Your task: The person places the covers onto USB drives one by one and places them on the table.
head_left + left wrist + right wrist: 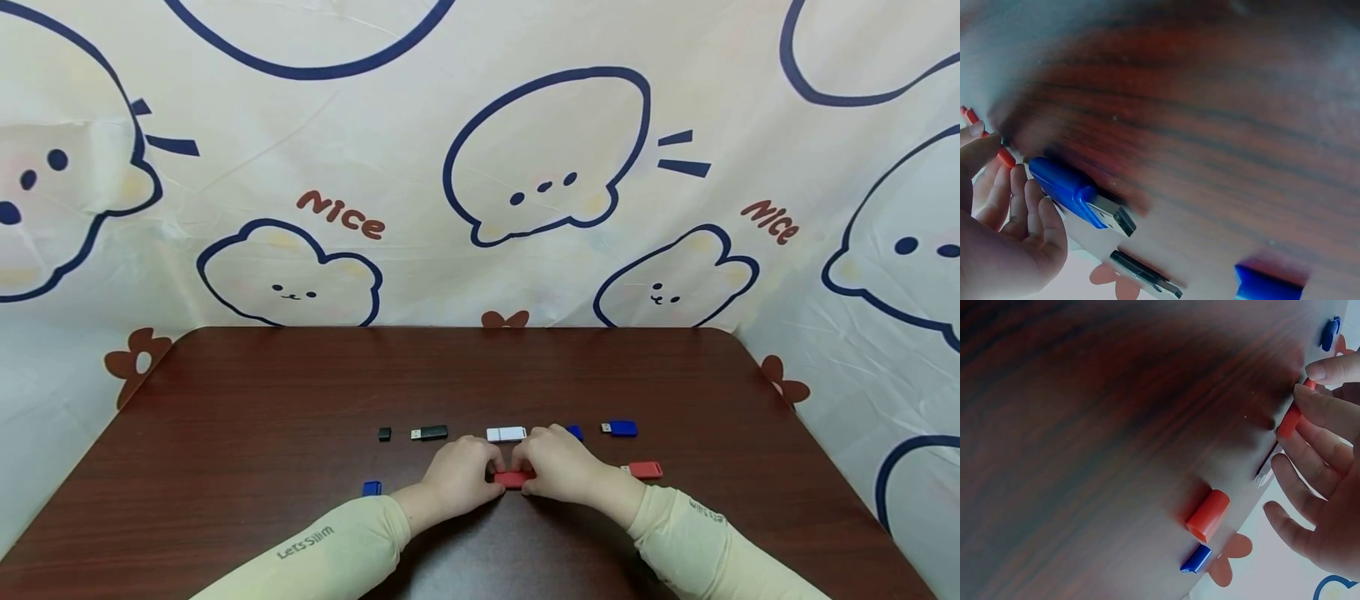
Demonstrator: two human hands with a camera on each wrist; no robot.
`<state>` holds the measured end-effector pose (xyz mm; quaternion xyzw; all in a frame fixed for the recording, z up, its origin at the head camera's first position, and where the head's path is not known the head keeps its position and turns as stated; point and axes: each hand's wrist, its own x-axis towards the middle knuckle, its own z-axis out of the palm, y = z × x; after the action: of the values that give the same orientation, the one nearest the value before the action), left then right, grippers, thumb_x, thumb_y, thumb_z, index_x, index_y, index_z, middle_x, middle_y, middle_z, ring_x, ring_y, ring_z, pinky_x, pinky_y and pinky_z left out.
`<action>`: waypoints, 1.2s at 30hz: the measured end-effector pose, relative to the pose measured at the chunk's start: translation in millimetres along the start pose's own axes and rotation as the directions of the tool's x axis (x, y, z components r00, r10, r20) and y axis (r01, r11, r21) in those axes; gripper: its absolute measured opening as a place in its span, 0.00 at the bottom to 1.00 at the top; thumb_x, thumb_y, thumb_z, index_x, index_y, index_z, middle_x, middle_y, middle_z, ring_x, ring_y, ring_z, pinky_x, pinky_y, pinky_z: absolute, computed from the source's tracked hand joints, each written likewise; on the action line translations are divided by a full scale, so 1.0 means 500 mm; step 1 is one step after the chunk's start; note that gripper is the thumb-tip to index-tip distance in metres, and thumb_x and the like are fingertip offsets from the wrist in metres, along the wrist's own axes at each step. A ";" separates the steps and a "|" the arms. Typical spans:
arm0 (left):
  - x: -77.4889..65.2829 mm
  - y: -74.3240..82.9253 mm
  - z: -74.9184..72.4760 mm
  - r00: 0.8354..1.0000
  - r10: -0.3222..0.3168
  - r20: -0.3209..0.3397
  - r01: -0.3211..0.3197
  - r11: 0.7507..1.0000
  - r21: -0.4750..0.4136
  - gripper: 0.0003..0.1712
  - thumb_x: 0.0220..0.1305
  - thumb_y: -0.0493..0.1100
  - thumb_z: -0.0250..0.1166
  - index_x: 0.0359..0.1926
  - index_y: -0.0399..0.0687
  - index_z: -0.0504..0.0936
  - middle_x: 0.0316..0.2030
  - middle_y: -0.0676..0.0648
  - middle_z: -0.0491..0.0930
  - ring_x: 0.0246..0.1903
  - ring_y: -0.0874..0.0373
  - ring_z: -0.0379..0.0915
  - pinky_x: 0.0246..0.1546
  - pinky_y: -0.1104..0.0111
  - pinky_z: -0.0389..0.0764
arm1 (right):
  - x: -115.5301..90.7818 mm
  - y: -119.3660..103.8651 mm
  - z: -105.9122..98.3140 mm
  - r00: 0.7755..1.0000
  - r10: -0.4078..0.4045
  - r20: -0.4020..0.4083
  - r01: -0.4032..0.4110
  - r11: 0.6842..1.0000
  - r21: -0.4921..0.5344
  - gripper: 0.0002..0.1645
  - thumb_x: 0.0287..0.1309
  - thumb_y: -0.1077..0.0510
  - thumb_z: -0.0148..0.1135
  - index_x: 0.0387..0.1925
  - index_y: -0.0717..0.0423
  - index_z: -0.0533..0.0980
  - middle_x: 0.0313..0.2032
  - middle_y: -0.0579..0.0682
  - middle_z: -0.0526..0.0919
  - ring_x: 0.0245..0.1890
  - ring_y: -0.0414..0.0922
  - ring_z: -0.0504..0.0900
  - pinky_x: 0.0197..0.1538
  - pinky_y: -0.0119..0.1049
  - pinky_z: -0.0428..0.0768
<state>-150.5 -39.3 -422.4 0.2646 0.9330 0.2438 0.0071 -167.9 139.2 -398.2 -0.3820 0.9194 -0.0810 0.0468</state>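
Note:
Near the front middle of the table, my left hand [459, 477] and right hand [561, 467] come together over a red USB stick [514, 479]. Thumb and fingers of each hand pinch one end of it, hiding parts of the stick. In the right wrist view the red stick [1289, 421] shows between the fingertips. A blue USB stick [1063, 187] with its metal plug bare lies by the left fingers in the left wrist view. Just beyond the hands is a white USB stick [506, 434]. A blue piece [574, 432] is partly hidden behind the right hand.
A black USB stick [431, 432] and small black cap [385, 434] lie at the back left. Nearer the left forearm sits a blue cap [372, 488]. On the right are a blue USB stick [622, 428] and a red piece [645, 470]. Patterned cloth [420, 167] surrounds the table.

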 end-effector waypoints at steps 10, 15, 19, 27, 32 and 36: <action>-0.001 0.000 0.000 1.000 -0.004 -0.010 0.004 1.000 -0.003 0.06 0.46 0.42 0.72 0.24 0.52 0.81 0.23 0.57 0.77 0.25 0.67 0.68 0.25 0.75 0.67 | 0.004 0.000 0.001 1.000 0.017 0.009 -0.017 1.000 0.001 0.08 0.41 0.53 0.74 0.24 0.46 0.81 0.22 0.37 0.79 0.28 0.35 0.71 0.34 0.31 0.66; -0.002 0.000 -0.001 1.000 -0.008 -0.003 0.008 1.000 -0.002 0.06 0.46 0.43 0.72 0.24 0.52 0.81 0.23 0.57 0.76 0.25 0.67 0.67 0.25 0.76 0.66 | 0.005 0.002 0.003 0.999 0.029 0.023 -0.030 0.999 0.012 0.08 0.42 0.54 0.73 0.24 0.47 0.80 0.23 0.38 0.79 0.28 0.35 0.71 0.34 0.31 0.67; -0.003 -0.001 -0.002 1.000 -0.010 -0.002 0.010 1.000 0.002 0.06 0.45 0.42 0.72 0.25 0.52 0.82 0.24 0.57 0.76 0.26 0.67 0.68 0.26 0.75 0.67 | 0.005 0.004 0.005 0.999 0.036 0.031 -0.037 0.999 0.015 0.08 0.42 0.53 0.73 0.25 0.47 0.80 0.23 0.38 0.79 0.28 0.35 0.70 0.34 0.31 0.66; -0.004 -0.003 -0.003 1.000 -0.013 0.006 0.013 1.000 0.004 0.05 0.46 0.42 0.71 0.25 0.52 0.82 0.24 0.57 0.76 0.27 0.66 0.68 0.27 0.75 0.68 | 0.003 0.003 0.003 0.998 0.047 0.043 -0.048 0.998 0.036 0.09 0.42 0.53 0.73 0.24 0.47 0.79 0.21 0.38 0.76 0.27 0.35 0.68 0.33 0.31 0.65; -0.006 -0.003 -0.003 1.000 -0.020 0.016 0.020 1.000 0.004 0.05 0.47 0.42 0.71 0.26 0.52 0.82 0.24 0.57 0.76 0.27 0.66 0.68 0.27 0.75 0.68 | 0.003 0.003 0.004 0.998 0.042 0.048 -0.044 0.998 0.042 0.09 0.42 0.53 0.73 0.24 0.47 0.79 0.20 0.37 0.75 0.26 0.35 0.67 0.32 0.31 0.65; -0.005 -0.004 -0.001 1.000 -0.022 0.018 0.022 1.000 0.006 0.05 0.47 0.43 0.71 0.26 0.53 0.82 0.24 0.57 0.75 0.27 0.67 0.67 0.26 0.75 0.67 | 0.003 0.004 0.005 0.998 0.039 0.047 -0.041 0.998 0.046 0.09 0.42 0.53 0.73 0.24 0.47 0.78 0.20 0.38 0.75 0.26 0.34 0.67 0.32 0.31 0.65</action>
<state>-149.3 -42.4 -423.1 0.2565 0.9364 0.2387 0.0177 -170.1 139.2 -401.0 -0.3642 0.9234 -0.0928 0.0785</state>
